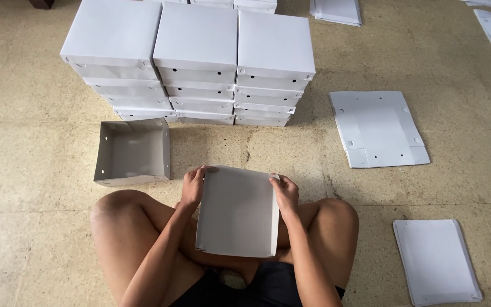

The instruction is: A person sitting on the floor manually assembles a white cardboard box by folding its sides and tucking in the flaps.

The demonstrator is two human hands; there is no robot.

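You hold the white box lid [238, 211] over your crossed legs, left hand [192, 186] and right hand [284, 192] fingers pinching its far corners, seemingly folding it; next it needs seating on the open box [132, 151] beside you.

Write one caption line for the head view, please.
Seated cross-legged, left hand and right hand hold a white cardboard lid before stacked white boxes.

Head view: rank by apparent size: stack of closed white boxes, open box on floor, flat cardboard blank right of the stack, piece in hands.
1. Stack of closed white boxes
2. Flat cardboard blank
3. Piece in hands and open box: look alike, and the held piece is nearer the camera, so unranked.
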